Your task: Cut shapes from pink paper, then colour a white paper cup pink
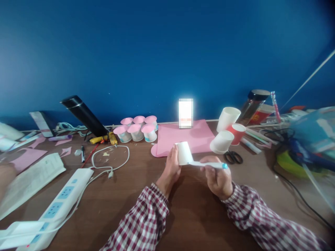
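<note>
My left hand (pixel 172 165) is wrapped round a small white paper cup (pixel 184 153), which it holds tilted above the brown table. In my right hand (pixel 218 179) is a white pen with a blue end (pixel 213 165). The thin tip of the pen points left and meets the lower edge of the cup, as far as I can see. Pink paper sheets (pixel 167 136) lie just beyond both hands. Left of these sheets stand several small cups with pink paper tops (pixel 135 132), grouped in two rows.
White paper cups (pixel 222 142), a red cup (pixel 237 133) and black scissors (pixel 233 157) are at the right. A power strip (pixel 60 205), white cable (pixel 128 155) and black flask (pixel 85 116) occupy the left. A blurred hand (pixel 5 177) shows at the left edge.
</note>
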`<state>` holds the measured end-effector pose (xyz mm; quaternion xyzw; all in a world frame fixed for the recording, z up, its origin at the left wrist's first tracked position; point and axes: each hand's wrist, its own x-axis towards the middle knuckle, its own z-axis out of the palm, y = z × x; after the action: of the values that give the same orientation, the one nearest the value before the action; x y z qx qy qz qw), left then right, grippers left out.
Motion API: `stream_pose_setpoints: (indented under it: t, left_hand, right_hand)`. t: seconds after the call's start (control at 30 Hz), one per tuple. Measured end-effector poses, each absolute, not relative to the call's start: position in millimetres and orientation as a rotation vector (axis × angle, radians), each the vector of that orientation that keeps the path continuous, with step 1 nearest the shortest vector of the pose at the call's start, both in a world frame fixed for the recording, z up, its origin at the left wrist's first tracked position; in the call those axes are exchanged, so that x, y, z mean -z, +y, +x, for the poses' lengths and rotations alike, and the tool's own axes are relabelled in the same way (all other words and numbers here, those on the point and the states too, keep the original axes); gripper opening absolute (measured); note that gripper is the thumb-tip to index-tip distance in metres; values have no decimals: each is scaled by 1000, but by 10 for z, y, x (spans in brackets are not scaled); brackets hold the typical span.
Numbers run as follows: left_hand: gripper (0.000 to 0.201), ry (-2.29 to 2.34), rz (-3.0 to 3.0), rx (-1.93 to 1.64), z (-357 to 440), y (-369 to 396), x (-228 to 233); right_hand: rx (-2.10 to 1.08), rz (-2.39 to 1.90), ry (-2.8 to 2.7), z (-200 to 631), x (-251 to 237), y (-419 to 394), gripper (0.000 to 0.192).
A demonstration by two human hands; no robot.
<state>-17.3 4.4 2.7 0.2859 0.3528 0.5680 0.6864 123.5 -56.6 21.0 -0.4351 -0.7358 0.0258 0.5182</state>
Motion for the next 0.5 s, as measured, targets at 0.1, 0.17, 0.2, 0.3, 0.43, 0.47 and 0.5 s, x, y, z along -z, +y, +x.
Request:
stream_pose_setpoints:
  t: [0.1, 0.17, 0.2, 0.3, 0.43, 0.47, 0.5]
  left_hand:
    - [40, 842, 632, -1265, -178, 59, -4]
    - [37, 850, 643, -1272, -179, 66, 7]
    - [36, 841, 649, -1275, -178, 67, 11]
    - [37, 806, 653, -1267, -174, 66, 17]
    - [35, 785, 666, -1256, -171, 63, 11]
    - [34, 779, 667, -1255, -171, 63, 6]
    - [33, 776, 670, -1255, -170, 62, 0]
  right_hand:
    - [-110, -1037, -1687, 1230, -188, -574, 18]
    - [-90, -1016, -1698, 1225, -187, -577, 18]
    - [-73, -1006, -1715, 1223, -191, -576, 18]
    - [-26, -1001, -1763, 1223, -206, -567, 19]
    - [-3, -1005, -1816, 1227, -229, -548, 19]
    - [0, -1002, -1827, 1227, -237, -546, 19]
    - [2, -1002, -1835, 1228, -245, -545, 18]
